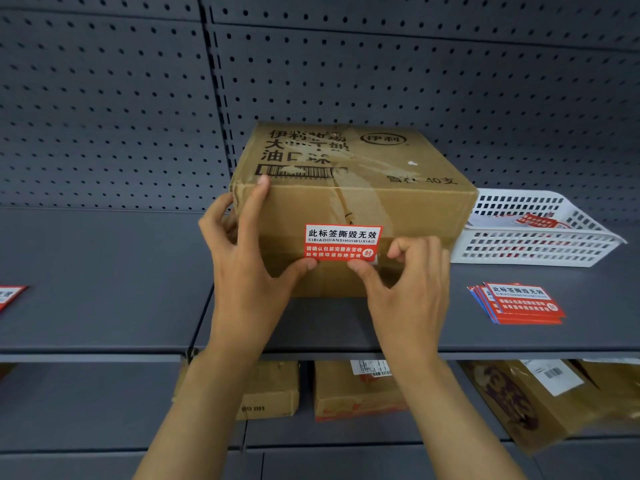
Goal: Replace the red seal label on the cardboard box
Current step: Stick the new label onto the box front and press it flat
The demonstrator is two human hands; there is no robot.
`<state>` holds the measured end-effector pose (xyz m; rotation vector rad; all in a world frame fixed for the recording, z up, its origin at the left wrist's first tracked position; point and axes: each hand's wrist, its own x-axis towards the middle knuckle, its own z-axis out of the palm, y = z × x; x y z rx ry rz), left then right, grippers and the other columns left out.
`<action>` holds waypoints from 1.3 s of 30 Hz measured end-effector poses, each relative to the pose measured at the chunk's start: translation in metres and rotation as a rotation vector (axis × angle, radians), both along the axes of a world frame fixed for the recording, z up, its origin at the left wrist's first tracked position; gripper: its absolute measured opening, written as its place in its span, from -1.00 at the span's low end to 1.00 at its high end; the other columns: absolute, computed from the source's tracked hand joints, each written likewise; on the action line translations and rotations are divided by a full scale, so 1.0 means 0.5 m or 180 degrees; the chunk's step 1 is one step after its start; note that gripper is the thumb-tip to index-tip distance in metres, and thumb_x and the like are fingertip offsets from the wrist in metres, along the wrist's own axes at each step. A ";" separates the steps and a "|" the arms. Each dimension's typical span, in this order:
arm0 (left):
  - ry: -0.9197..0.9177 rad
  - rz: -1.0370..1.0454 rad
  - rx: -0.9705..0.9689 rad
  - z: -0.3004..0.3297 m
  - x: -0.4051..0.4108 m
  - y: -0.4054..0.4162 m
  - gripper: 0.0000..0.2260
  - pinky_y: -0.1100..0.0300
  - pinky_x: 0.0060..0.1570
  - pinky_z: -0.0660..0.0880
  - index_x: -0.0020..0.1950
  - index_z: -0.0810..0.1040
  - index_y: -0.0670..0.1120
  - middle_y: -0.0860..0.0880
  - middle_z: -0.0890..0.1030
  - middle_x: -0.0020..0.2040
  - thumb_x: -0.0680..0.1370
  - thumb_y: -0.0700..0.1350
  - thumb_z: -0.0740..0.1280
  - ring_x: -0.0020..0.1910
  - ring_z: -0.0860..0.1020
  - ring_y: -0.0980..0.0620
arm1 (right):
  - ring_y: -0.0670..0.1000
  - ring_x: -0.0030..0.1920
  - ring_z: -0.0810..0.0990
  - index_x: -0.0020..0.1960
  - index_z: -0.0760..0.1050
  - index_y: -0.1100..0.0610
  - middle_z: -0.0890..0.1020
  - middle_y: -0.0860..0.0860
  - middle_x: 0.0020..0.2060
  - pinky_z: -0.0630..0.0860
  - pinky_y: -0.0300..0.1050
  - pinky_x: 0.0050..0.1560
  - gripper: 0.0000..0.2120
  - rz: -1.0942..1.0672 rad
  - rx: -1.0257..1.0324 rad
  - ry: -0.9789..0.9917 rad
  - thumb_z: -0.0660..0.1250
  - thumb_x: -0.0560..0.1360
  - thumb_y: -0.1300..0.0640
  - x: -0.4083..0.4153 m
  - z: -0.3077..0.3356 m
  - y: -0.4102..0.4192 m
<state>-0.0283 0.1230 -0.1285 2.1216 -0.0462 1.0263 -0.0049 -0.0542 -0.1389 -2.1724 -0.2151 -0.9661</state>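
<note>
A brown cardboard box [391, 202] with black print and clear tape stands on a grey metal shelf [104, 271]. A red seal label [343, 242] with white and black text sits on the box's front face. My left hand [249, 258] grips the box's left front corner, thumb touching the label's lower left corner. My right hand [405, 282] pinches the label's lower right corner between thumb and forefinger; that corner looks slightly lifted.
A stack of red seal labels [523, 303] lies on the shelf to the right. Behind it is a white plastic basket [540, 244] holding red labels. Another red label [8, 296] lies at the far left. Boxes and parcels [356, 393] fill the shelf below.
</note>
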 end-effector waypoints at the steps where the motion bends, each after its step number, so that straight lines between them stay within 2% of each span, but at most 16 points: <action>1: 0.0026 -0.0002 0.0033 -0.001 -0.001 0.004 -0.01 0.59 0.34 0.14 0.56 0.15 0.19 0.07 0.07 0.41 0.29 -0.07 0.65 0.34 0.04 0.58 | -0.01 -0.10 0.38 -0.09 0.25 -0.06 0.40 -0.10 -0.12 0.47 0.01 -0.15 -0.53 -0.0013 0.0031 -0.0007 0.54 0.36 -0.16 0.000 0.000 -0.008; 4: 0.0091 -0.0041 0.0067 -0.001 -0.004 0.012 -0.04 0.64 0.31 0.13 0.56 0.14 0.20 0.07 0.07 0.41 0.32 -0.11 0.64 0.33 0.05 0.59 | 0.02 -0.11 0.38 -0.10 0.26 -0.04 0.41 -0.08 -0.14 0.48 0.08 -0.12 -0.54 -0.0049 0.0244 0.0057 0.54 0.37 -0.15 0.000 -0.002 -0.032; 8: 0.0120 -0.0157 0.0108 0.005 -0.009 0.016 -0.08 0.65 0.30 0.13 0.56 0.17 0.16 0.04 0.07 0.44 0.36 -0.16 0.62 0.33 0.05 0.61 | 0.01 -0.10 0.37 -0.11 0.31 0.01 0.41 -0.07 -0.15 0.47 0.06 -0.10 -0.61 0.0092 0.0376 0.0022 0.55 0.43 0.00 -0.005 0.000 -0.045; 10: 0.0071 -0.0178 -0.0011 0.014 -0.015 0.005 -0.12 0.63 0.31 0.14 0.55 0.19 0.14 -0.03 0.11 0.47 0.37 -0.12 0.61 0.34 0.06 0.60 | 0.01 -0.10 0.37 -0.11 0.34 0.04 0.41 -0.07 -0.16 0.44 0.01 -0.11 -0.66 0.0239 0.0231 -0.0120 0.52 0.46 0.02 -0.010 0.005 -0.035; 12: -0.0005 -0.0129 -0.0239 0.022 -0.018 -0.018 -0.13 0.58 0.33 0.18 0.54 0.21 0.14 -0.10 0.14 0.48 0.35 -0.03 0.62 0.35 0.08 0.58 | 0.02 -0.10 0.39 -0.11 0.35 0.04 0.41 -0.09 -0.16 0.44 -0.02 -0.14 -0.65 0.0312 0.0150 -0.0163 0.52 0.45 -0.05 -0.012 0.018 -0.012; 15: -0.0077 0.0027 -0.0464 0.027 -0.017 -0.047 -0.12 0.43 0.42 0.24 0.52 0.22 0.15 -0.10 0.15 0.48 0.32 0.04 0.62 0.40 0.17 0.42 | -0.01 -0.10 0.40 -0.08 0.35 -0.01 0.43 -0.11 -0.14 0.49 0.01 -0.15 -0.59 0.0216 0.0057 -0.0132 0.53 0.40 -0.17 -0.007 0.039 0.020; 18: -0.0045 0.0132 -0.0501 0.028 -0.014 -0.051 -0.16 0.22 0.42 0.34 0.52 0.21 0.17 -0.06 0.15 0.48 0.36 0.02 0.60 0.40 0.27 0.20 | -0.01 -0.12 0.40 -0.07 0.34 -0.01 0.44 -0.10 -0.14 0.51 0.04 -0.19 -0.57 0.0104 -0.0205 -0.0155 0.53 0.37 -0.18 -0.001 0.046 0.020; 20: -0.0048 0.0120 -0.0439 0.024 -0.011 -0.041 -0.18 0.37 0.38 0.30 0.52 0.22 0.19 0.00 0.15 0.45 0.38 0.01 0.59 0.36 0.28 0.24 | 0.02 -0.14 0.43 -0.08 0.30 -0.04 0.42 -0.10 -0.15 0.51 0.04 -0.22 -0.56 0.0069 -0.0208 -0.0132 0.54 0.36 -0.15 0.001 0.049 0.007; 22: -0.0073 0.0066 -0.0320 0.020 -0.008 -0.029 -0.20 0.55 0.32 0.23 0.51 0.24 0.18 0.01 0.15 0.42 0.39 -0.03 0.59 0.33 0.24 0.42 | 0.04 -0.16 0.46 -0.10 0.25 -0.06 0.40 -0.11 -0.16 0.50 0.04 -0.23 -0.53 0.0010 -0.0102 -0.0089 0.55 0.36 -0.13 0.002 0.052 -0.009; 24: -0.0097 0.0019 -0.0205 0.017 -0.007 -0.016 -0.22 0.59 0.32 0.18 0.51 0.25 0.15 -0.03 0.16 0.42 0.41 -0.08 0.59 0.32 0.14 0.56 | 0.05 -0.17 0.46 -0.10 0.25 -0.05 0.39 -0.11 -0.17 0.49 0.05 -0.22 -0.53 -0.0065 -0.0071 -0.0116 0.56 0.36 -0.12 0.004 0.054 -0.024; 26: -0.0103 -0.0021 -0.0168 0.015 -0.007 -0.009 -0.22 0.58 0.34 0.18 0.51 0.24 0.15 0.02 0.13 0.40 0.42 -0.12 0.58 0.32 0.13 0.56 | 0.07 -0.18 0.46 -0.11 0.28 -0.02 0.41 -0.10 -0.17 0.48 0.05 -0.23 -0.53 -0.0089 -0.0038 -0.0098 0.57 0.35 -0.12 0.004 0.055 -0.035; 29: -0.0067 -0.0038 -0.0189 0.013 -0.009 -0.014 -0.25 0.55 0.38 0.16 0.53 0.22 0.15 0.04 0.10 0.40 0.46 -0.14 0.54 0.38 0.25 0.28 | 0.05 -0.17 0.44 -0.12 0.28 -0.01 0.42 -0.09 -0.18 0.45 0.02 -0.23 -0.55 -0.0057 0.0075 -0.0030 0.57 0.35 -0.10 0.003 0.055 -0.044; 32: -0.0028 -0.0165 -0.0333 0.016 -0.013 -0.024 -0.31 0.39 0.44 0.24 0.54 0.19 0.16 0.05 0.09 0.41 0.54 -0.12 0.47 0.48 0.24 0.04 | 0.01 -0.14 0.40 -0.12 0.29 -0.01 0.44 -0.09 -0.18 0.44 -0.02 -0.20 -0.58 0.0018 0.0091 0.0031 0.54 0.39 -0.09 0.000 0.055 -0.043; 36: 0.0034 -0.0007 -0.0411 0.030 -0.018 -0.029 -0.28 0.33 0.35 0.31 0.51 0.23 0.19 0.03 0.13 0.43 0.45 0.06 0.52 0.37 0.27 0.18 | 0.01 -0.13 0.43 -0.11 0.30 -0.02 0.45 -0.10 -0.16 0.42 -0.07 -0.23 -0.54 -0.0141 -0.0200 0.0091 0.54 0.35 -0.20 -0.008 0.063 -0.035; 39: 0.0127 0.0109 -0.0300 0.042 -0.021 -0.029 -0.29 0.33 0.21 0.35 0.47 0.26 0.20 -0.04 0.17 0.45 0.43 0.06 0.55 0.23 0.31 0.29 | 0.03 -0.12 0.46 -0.10 0.31 -0.01 0.47 -0.08 -0.17 0.41 -0.05 -0.24 -0.54 -0.0299 -0.0422 0.0143 0.52 0.35 -0.23 -0.011 0.069 -0.040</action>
